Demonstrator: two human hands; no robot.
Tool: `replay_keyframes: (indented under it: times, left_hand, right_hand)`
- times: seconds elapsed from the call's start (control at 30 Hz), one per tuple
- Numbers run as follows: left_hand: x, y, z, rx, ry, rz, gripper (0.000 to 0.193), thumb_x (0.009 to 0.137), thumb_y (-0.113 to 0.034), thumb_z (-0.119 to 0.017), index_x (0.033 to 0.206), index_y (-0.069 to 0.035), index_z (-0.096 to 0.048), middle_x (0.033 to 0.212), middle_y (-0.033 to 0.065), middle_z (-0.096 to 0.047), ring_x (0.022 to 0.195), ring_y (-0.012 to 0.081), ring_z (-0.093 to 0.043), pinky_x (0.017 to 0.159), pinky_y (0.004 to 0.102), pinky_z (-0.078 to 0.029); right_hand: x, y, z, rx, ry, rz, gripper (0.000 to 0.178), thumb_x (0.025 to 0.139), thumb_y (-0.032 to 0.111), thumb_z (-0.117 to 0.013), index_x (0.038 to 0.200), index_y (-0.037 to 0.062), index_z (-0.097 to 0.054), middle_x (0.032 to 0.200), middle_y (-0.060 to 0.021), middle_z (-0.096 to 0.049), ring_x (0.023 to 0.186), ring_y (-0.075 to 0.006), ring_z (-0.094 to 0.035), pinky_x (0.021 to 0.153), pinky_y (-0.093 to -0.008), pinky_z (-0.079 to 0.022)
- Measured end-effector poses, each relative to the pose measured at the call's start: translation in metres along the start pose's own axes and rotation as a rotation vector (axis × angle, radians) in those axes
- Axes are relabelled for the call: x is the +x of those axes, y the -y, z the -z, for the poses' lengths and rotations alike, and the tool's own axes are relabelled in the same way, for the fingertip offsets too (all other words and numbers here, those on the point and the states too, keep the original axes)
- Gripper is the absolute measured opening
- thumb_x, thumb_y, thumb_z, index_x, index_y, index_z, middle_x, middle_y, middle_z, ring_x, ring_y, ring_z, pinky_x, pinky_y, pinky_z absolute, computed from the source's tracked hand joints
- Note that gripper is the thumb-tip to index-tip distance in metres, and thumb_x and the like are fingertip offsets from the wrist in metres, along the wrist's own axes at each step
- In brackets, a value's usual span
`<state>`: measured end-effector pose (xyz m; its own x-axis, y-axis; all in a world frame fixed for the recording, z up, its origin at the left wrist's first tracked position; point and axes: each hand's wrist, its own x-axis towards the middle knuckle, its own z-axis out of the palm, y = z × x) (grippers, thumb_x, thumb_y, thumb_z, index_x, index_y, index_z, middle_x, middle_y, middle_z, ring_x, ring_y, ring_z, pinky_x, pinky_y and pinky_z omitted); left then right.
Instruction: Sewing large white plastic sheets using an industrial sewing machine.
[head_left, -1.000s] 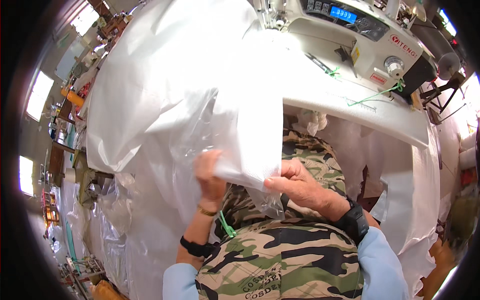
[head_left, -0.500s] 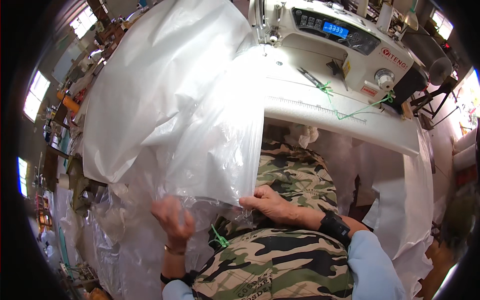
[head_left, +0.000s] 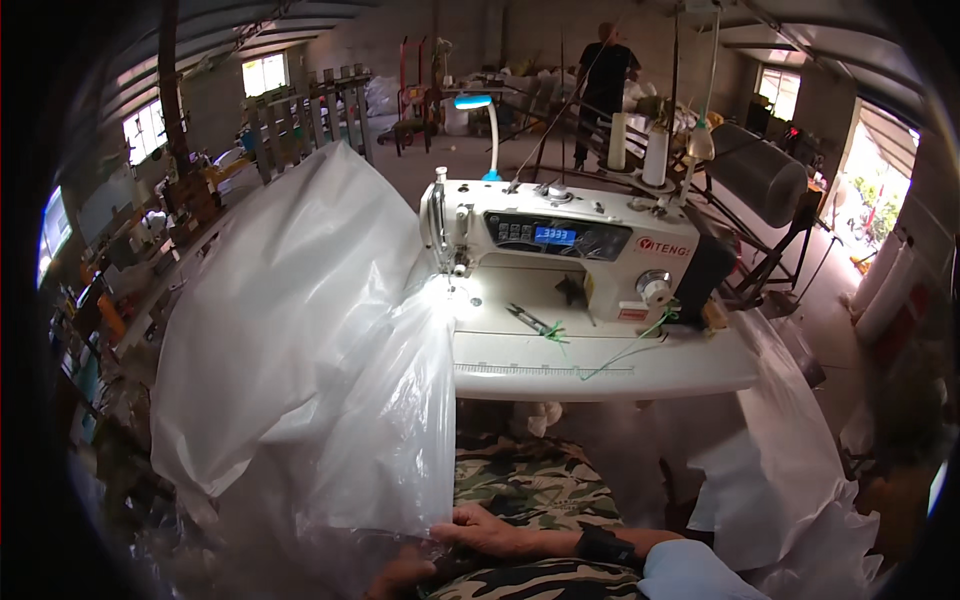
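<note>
A large translucent white plastic sheet (head_left: pixel 300 310) hangs from under the needle of a white sewing machine (head_left: pixel 570 230) down toward my lap. My right hand (head_left: pixel 480 531) pinches the sheet's lower right corner between thumb and fingers. Beside it, lower and to the left, my left hand (head_left: pixel 405 572) is blurred and dim near the picture's lower edge; its fingers cannot be made out. The machine's lamp lights the sheet brightly at the needle.
Small thread snips (head_left: pixel 532 321) with green string lie on the machine bed (head_left: pixel 640 350). More white sheeting (head_left: pixel 790 440) drapes over the table's right end. Thread cones (head_left: pixel 655 158) and a large roll (head_left: pixel 755 178) stand behind. Farther back is a standing person (head_left: pixel 606 85).
The view has tilted up, bringing the room and the person into sight. My left hand has come closer to my right, which still pinches the plastic sheet's corner.
</note>
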<state>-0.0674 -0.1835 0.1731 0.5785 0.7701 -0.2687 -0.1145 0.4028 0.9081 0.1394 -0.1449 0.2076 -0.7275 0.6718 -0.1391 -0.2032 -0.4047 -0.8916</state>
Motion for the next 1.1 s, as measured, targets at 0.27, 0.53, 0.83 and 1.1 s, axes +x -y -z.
replay_keyframes:
  times: [0.27, 0.53, 0.83, 1.1]
  left_hand:
    - [0.006, -0.017, -0.022, -0.58, -0.093, -0.094, 0.085, 0.086, -0.055, -0.068, 0.142, 0.0, -0.037, 0.124, 0.0104, -0.056, 0.106, 0.0223, -0.059, 0.088, 0.0372, -0.05]
    - [0.026, -0.011, -0.028, -0.518, -0.321, -0.025, 0.047, 0.097, -0.034, -0.06, 0.128, 0.001, -0.054, 0.106, 0.0092, -0.063, 0.093, 0.0186, -0.063, 0.079, 0.0351, -0.053]
    - [0.028, -0.048, -0.061, -0.59, -0.427, 0.034, 0.033, 0.098, -0.026, -0.061, 0.112, 0.004, -0.063, 0.095, 0.0097, -0.066, 0.084, 0.0167, -0.065, 0.07, 0.0306, -0.055]
    - [0.02, -0.038, -0.062, -0.609, -0.569, -0.007, 0.023, 0.094, -0.014, -0.066, 0.108, 0.005, -0.063, 0.101, 0.0104, -0.067, 0.092, 0.0155, -0.066, 0.083, 0.0289, -0.055]
  right_hand:
    - [0.004, -0.003, 0.001, -0.093, -0.099, -0.027, 0.029, 0.099, 0.028, -0.059, 0.108, 0.0016, -0.069, 0.094, 0.0032, -0.061, 0.078, -0.0043, -0.055, 0.062, -0.0199, -0.045]
    - [0.0, -0.004, -0.012, -0.233, -0.218, 0.136, 0.027, 0.097, 0.026, -0.058, 0.096, 0.0006, -0.065, 0.083, -0.0001, -0.055, 0.071, -0.0068, -0.055, 0.058, -0.0234, -0.046]
    - [-0.014, 0.011, -0.019, -0.432, -0.357, 0.136, 0.027, 0.096, 0.02, -0.059, 0.091, -0.0055, -0.067, 0.069, -0.0076, -0.063, 0.062, -0.0121, -0.059, 0.058, -0.0307, -0.049]
    - [-0.019, 0.03, -0.028, -1.044, -0.338, 0.221, 0.019, 0.093, 0.022, -0.06, 0.086, 0.0046, -0.064, 0.068, -0.0181, -0.061, 0.063, -0.0369, -0.063, 0.057, -0.0442, -0.047]
